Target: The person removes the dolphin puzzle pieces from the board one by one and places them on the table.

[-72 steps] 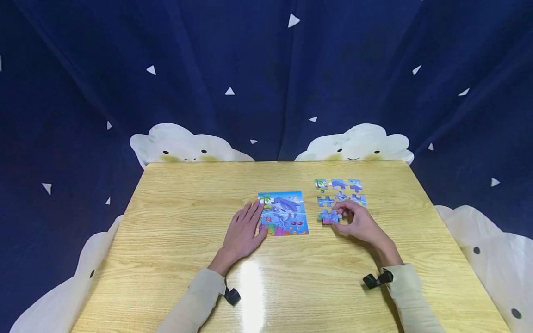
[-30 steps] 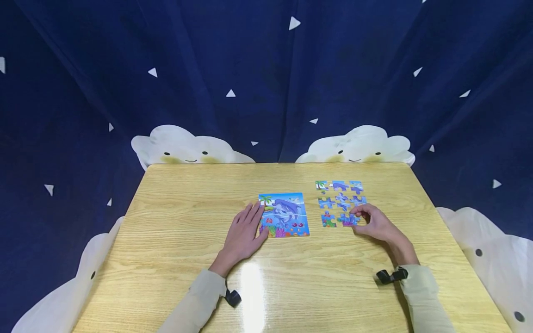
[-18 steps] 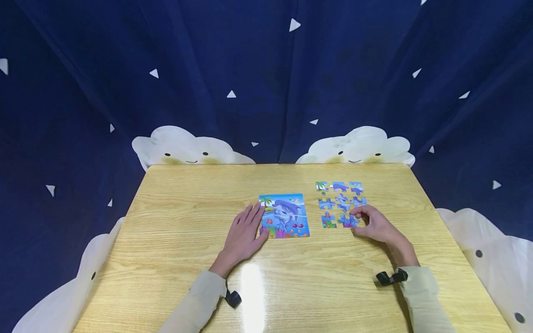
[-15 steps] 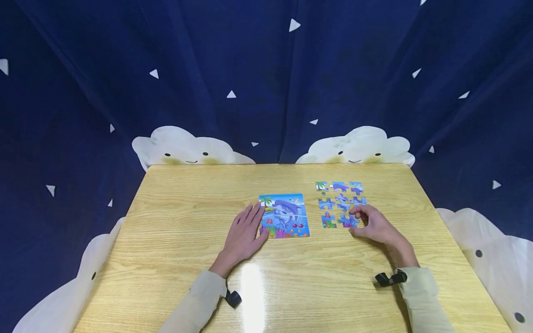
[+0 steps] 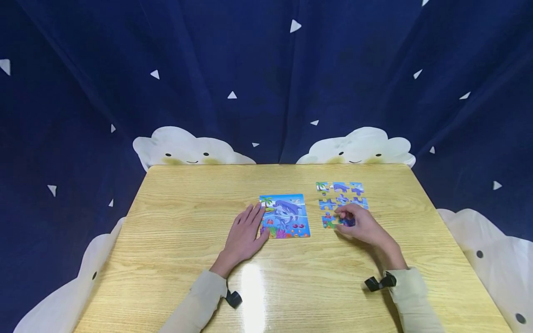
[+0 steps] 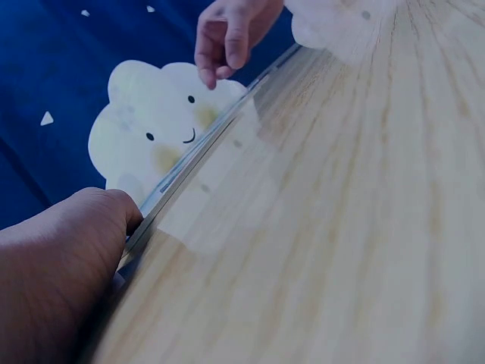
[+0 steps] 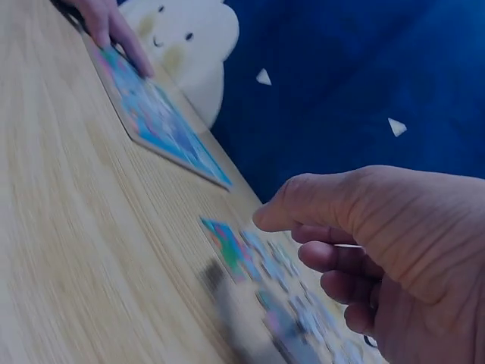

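Note:
My left hand (image 5: 245,233) lies flat, its fingers and thumb touching the left side of a square dolphin picture puzzle (image 5: 287,215). To the right of that, loose jigsaw pieces lie spaced out in rows, with a palm-tree piece (image 5: 321,187) at the top left. My right hand (image 5: 366,226) hovers over the bottom row. In the right wrist view, a gap shows between the thumb (image 7: 311,201) and the loosely bent fingers, which hold nothing. A coral jigsaw piece (image 7: 227,249) lies beneath the thumb. The right hand partly covers the jigsaw piece (image 5: 348,223) beside it.
The light wooden table (image 5: 187,199) carries the picture puzzle and the pieces. A dark blue curtain (image 5: 216,55) with white triangles and smiling clouds (image 5: 187,143) stands behind the table's far edge. Each wrist wears a black strap camera (image 5: 233,299).
My right hand slid a jigsaw piece rightward off another in the bottom row, so two lie side by side. It has since let go and shifted left. My left hand stays put.

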`<control>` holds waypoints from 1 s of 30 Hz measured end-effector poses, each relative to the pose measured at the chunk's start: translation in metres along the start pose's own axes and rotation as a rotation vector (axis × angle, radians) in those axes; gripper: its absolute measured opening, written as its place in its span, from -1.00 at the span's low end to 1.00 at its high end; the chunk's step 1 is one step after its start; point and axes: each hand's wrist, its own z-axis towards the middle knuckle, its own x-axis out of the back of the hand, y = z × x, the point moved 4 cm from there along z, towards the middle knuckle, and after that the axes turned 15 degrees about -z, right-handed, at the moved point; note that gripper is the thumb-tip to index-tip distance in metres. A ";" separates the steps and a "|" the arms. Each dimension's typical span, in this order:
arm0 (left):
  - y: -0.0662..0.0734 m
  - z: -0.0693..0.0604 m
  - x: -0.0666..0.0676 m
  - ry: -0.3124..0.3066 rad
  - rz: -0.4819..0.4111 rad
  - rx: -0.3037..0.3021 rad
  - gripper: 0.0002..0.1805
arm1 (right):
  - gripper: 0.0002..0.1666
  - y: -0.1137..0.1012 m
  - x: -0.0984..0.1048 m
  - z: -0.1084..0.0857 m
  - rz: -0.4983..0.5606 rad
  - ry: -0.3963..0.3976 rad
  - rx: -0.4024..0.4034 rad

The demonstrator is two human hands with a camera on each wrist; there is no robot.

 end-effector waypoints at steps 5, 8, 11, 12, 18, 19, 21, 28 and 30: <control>-0.001 0.000 0.000 0.001 0.000 0.002 -0.21 | -0.60 -0.021 -0.009 0.009 -0.009 -0.030 0.059; -0.001 0.000 0.000 0.003 -0.002 0.001 -0.21 | -0.62 -0.033 -0.016 0.015 -0.015 -0.032 0.097; -0.001 0.000 -0.001 0.002 0.001 -0.001 -0.21 | -0.63 -0.044 -0.025 0.021 -0.032 -0.032 0.125; -0.001 -0.001 -0.001 0.001 0.002 -0.001 -0.21 | -0.62 -0.047 -0.028 0.023 -0.035 -0.033 0.136; -0.002 0.000 -0.002 0.007 0.011 -0.003 -0.21 | -0.60 -0.067 -0.048 0.035 -0.084 -0.058 0.185; -0.002 0.000 -0.002 0.012 0.008 -0.005 -0.21 | -0.60 -0.070 -0.051 0.036 -0.106 -0.055 0.193; -0.002 0.000 -0.002 0.018 0.006 -0.009 -0.21 | -0.59 -0.075 -0.056 0.040 -0.131 -0.048 0.211; -0.002 0.001 -0.002 0.014 0.024 -0.005 -0.21 | -0.58 -0.080 -0.067 0.048 -0.196 -0.052 0.221; -0.003 0.001 -0.002 0.005 0.035 0.003 -0.22 | -0.60 -0.081 -0.069 0.049 -0.207 -0.053 0.222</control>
